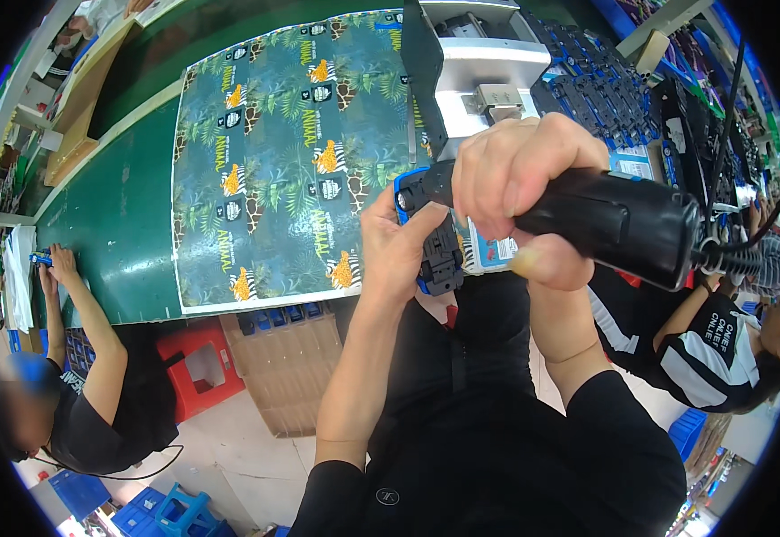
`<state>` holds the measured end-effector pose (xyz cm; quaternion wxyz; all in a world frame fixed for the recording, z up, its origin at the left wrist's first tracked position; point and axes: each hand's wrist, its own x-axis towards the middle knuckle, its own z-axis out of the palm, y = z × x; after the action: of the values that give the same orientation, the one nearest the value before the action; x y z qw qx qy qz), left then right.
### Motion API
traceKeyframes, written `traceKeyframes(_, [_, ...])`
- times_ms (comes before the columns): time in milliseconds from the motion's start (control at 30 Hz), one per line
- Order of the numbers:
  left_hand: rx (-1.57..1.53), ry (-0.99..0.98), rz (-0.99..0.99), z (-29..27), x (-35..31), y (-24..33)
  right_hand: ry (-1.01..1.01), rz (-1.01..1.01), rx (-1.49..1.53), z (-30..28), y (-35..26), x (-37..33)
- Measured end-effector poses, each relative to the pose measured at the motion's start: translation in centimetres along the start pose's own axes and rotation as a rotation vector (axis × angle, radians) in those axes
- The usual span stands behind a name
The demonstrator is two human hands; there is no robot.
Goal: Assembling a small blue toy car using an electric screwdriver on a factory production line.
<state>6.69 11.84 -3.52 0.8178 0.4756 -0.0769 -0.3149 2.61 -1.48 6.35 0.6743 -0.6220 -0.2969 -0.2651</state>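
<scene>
My left hand [388, 255] is closed around a blue toy car [444, 261], its black underside turned up and the thumb pressed on it. In my right hand [520, 174] is a black electric screwdriver [627, 224], gripped around its body and lying nearly level. Its front end points left and meets the car's underside close to the upper end; the exact contact point is hidden by the tool and my fingers. A coiled cord [730, 259] runs from the screwdriver's back end.
A metal fixture [493, 67] stands just beyond my hands. Several rows of blue-and-black car parts [600, 94] lie to its right. An animal-print sheet [269, 161] covers part of the green table [122, 233]. At left, a co-worker's hands [61, 268] hold a small blue object; another person [712, 349] sits right.
</scene>
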Motion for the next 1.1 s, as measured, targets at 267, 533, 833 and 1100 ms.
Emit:
traceKeyframes(267, [-0.062, 0.015, 0.067, 0.4, -0.5, 0.4, 0.190, 0.047, 0.006, 1.7, -0.1, -0.4])
traceKeyframes(533, [-0.092, -0.015, 0.034, -0.4, 0.2, 0.1, 0.275, -0.016, -0.117, 2.1, -0.4, -0.9])
traceKeyframes(833, [-0.481, 0.132, 0.189, 0.0, -1.9, 2.4, 0.645, 0.307, -0.149, 0.9, -3.3, -4.6])
traceKeyframes(1100, [-0.488, 0.151, 0.618, 6.4, -4.4, 6.6, 0.579, 0.497, -0.015, 4.8, -4.3, -4.3])
